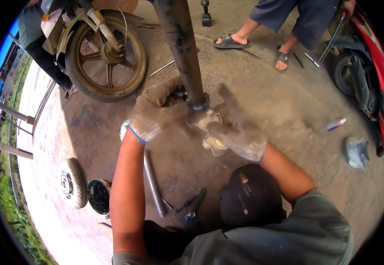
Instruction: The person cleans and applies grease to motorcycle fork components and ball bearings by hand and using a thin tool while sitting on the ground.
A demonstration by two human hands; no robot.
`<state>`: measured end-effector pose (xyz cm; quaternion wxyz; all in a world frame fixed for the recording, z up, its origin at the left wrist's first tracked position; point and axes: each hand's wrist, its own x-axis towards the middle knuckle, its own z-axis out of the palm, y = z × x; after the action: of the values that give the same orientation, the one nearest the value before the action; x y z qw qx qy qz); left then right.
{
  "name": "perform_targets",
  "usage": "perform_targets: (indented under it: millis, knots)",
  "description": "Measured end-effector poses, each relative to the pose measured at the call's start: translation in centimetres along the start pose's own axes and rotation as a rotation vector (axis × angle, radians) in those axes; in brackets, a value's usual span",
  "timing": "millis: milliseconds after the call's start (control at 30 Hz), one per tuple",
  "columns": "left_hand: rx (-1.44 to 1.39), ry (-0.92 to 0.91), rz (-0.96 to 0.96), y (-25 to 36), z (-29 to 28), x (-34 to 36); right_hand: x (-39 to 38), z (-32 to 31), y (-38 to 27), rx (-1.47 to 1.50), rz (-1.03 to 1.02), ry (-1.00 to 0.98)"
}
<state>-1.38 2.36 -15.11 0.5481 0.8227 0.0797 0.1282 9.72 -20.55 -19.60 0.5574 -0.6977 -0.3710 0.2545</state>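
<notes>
A long dark metal tube point(181, 44) comes down from the top edge. Its lower end, with a greasy ring point(199, 104) around it, meets a light grey metal fitting point(212, 143). My left hand point(159, 112), in a dirty knitted glove, curls around the joint from the left, its fingers bent and partly blurred. From the right, my right hand point(240, 132), gloved too, lies against the fitting with thumb and fingers spread apart. The fitting is partly hidden between the two gloves.
A motorcycle's front wheel point(106, 57) stands at the upper left, a red motorbike point(379, 66) at right. A person in sandals point(231, 42) stands beyond. On the floor lie a metal pipe point(154, 183), wrench point(196, 205), black basin point(98, 196), loose wheel point(71, 183) and spray can point(336, 124).
</notes>
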Motion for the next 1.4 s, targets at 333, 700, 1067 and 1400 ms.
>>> perform_targets:
  millis: [333,700,1067,1400]
  knots:
    - [0.016,0.033,0.137,-1.2,0.2,0.5,0.2,-0.7,-2.2,-0.407,-0.259,0.018]
    - [0.035,0.062,-0.012,0.2,0.0,-0.2,-0.3,0.1,-0.8,-0.136,-0.25,0.071]
    - [0.031,0.048,0.001,-0.8,-0.9,0.2,-0.7,-1.8,-0.5,0.093,-0.29,0.169]
    - [0.464,0.329,0.312,-2.8,-7.5,-4.4,-1.7,-0.4,-2.3,-0.066,0.218,-0.071]
